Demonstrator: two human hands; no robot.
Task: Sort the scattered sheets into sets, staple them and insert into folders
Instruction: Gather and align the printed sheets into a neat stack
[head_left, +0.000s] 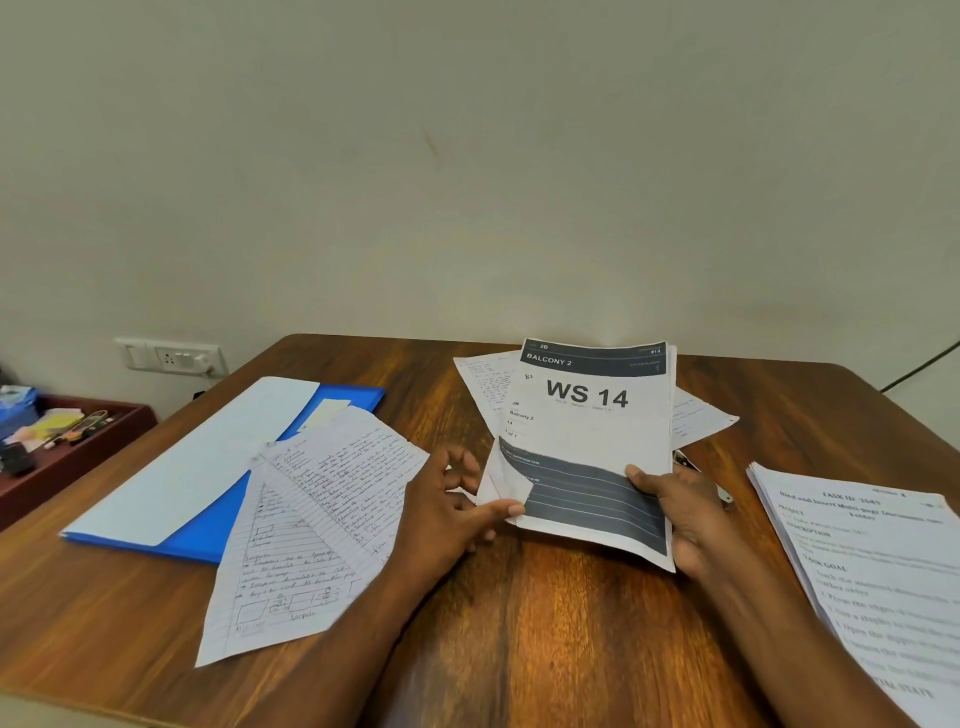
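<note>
The right hand (680, 512) grasps a stack of white printed sheets headed "WS 14" (587, 441), raised over the brown wooden table (545, 623). The left hand (452, 506) pinches its lower left corner. The blue plastic folder (218, 525) lies at the left with a white sheet (192, 467) on it, and handwritten lined pages (311, 519) overlap its edge.

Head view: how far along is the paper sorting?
Early. Both hands, left hand and right hand, hold the printed stack. Handwritten sheets lie loose over the blue folder; another pile waits at right. Stapling and filing look undone.
</note>
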